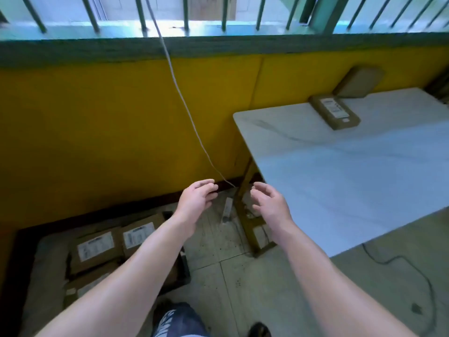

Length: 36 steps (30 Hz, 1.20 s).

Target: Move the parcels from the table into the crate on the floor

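Both forearms reach forward from the bottom of the view, and the left hand point(197, 200) and right hand point(271, 203) hover side by side over the tiled floor point(243, 276), fingers loosely spread and curled, palms turned toward each other, holding nothing. Below and to the left of the left hand sits the dark crate point(184, 266) on the floor, already holding several labelled cardboard parcels point(96, 246) lying flat; the left forearm crosses over its near corner. To the right of the right hand stands the white desk point(352, 178), its front corner just beyond the fingertips. Far across the desk, well apart from either hand, a flat brown parcel with a white label point(334, 112) lies near the back edge, and a second parcel point(359, 82) leans tilted against the yellow wall point(97, 130) just behind it. A thin white cable point(184, 103) hangs down that wall from the barred window point(170, 18) to the floor past the left hand's fingertips. A dark cord point(398, 260) trails over the tiles under the desk's near edge.
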Motion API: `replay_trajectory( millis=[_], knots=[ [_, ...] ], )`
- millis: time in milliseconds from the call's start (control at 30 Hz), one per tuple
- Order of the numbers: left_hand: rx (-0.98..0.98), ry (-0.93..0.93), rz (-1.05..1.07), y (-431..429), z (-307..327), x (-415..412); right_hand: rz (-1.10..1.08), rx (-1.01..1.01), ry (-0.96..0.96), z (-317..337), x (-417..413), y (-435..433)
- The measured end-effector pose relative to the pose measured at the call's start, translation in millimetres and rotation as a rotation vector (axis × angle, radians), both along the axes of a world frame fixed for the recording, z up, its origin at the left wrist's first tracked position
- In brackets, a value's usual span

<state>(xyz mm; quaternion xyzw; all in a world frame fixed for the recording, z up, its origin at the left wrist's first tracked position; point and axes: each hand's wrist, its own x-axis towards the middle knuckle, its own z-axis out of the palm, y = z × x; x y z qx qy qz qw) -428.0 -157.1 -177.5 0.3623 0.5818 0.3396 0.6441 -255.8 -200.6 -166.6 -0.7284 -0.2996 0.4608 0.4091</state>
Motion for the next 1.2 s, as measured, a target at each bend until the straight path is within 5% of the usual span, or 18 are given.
replay_trajectory(
  millis=[267, 567, 1200],
  knots=[
    [0.041, -0.090, -0.173, -56, 46, 206, -0.153, 0.090, 0.024, 38, 193, -73],
    [0.029, -0.084, -0.290, -52, 58, 343, -0.266, 0.129, 0.058, 50, 322, -81],
    [-0.125, -0.084, -0.016, 180, -14, 549, -0.053, -0.126, 0.006, -6, 534, 162]
  ],
)
